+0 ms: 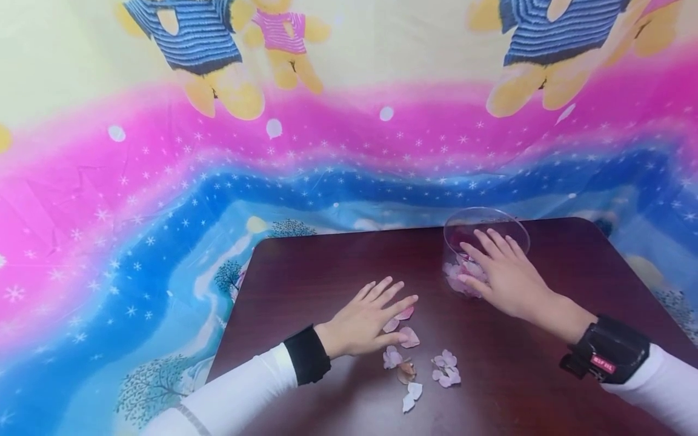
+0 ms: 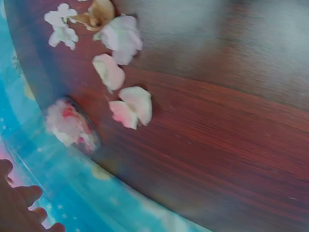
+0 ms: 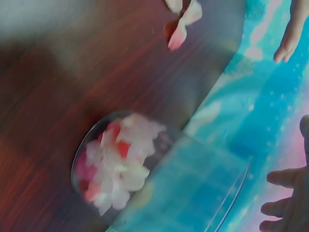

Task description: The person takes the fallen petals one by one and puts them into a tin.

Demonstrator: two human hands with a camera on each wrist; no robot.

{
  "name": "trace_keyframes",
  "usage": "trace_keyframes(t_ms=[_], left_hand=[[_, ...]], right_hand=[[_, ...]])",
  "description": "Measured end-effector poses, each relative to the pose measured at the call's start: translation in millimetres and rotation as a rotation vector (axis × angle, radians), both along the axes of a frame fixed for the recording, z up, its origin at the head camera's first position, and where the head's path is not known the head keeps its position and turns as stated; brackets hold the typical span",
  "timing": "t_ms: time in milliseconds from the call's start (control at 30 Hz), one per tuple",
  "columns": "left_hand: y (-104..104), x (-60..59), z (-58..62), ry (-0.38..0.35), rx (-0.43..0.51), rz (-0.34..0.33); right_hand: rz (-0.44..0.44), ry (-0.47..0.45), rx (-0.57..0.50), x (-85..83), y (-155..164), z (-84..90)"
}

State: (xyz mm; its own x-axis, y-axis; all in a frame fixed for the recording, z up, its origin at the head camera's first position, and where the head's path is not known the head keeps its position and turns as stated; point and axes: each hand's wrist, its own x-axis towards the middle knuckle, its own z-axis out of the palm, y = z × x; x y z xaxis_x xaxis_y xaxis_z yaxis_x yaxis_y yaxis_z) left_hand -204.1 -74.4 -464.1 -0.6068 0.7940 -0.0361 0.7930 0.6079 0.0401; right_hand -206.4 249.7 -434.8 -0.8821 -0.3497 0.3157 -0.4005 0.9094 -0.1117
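Note:
A clear round container [image 1: 448,242] with pink, white and red petals [image 3: 120,166] at its bottom stands toward the back right of the table. My right hand [image 1: 509,281] is held in front of it and over its near side in the head view, fingers spread and straight. In the right wrist view, that hand [image 3: 289,205] appears apart from the container's rim. My left hand [image 1: 362,321] hovers with spread fingers beside loose pink petals [image 1: 410,337], holding nothing. Nearer me lie pale pink petals [image 1: 446,368], a brown petal [image 1: 406,372] and white petals [image 1: 412,396].
The dark wooden table [image 1: 305,260] has rounded back corners. Right behind it hangs a printed cloth [image 1: 349,139] in pink and blue with bears. A black band [image 1: 308,355] wraps the left wrist, and a black strapped device [image 1: 611,349] the right.

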Motion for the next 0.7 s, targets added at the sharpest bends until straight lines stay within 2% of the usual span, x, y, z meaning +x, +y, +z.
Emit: trace_keyframes(t_ms=[200,400,700], left_hand=[[-23.4,-7.4,-2.1,-0.025,0.002,0.059],[-37.1,-11.8,-2.4,-0.019,0.004,0.098],[-48.3,-13.3,-5.3,-0.037,0.015,0.121]], right_hand=[[0.066,-0.003,-0.018,12.4,-26.8,-7.9],[0.113,-0.023,-0.013,24.4,-46.0,-16.5],[0.137,-0.05,-0.004,28.7,-56.6,-34.8]])
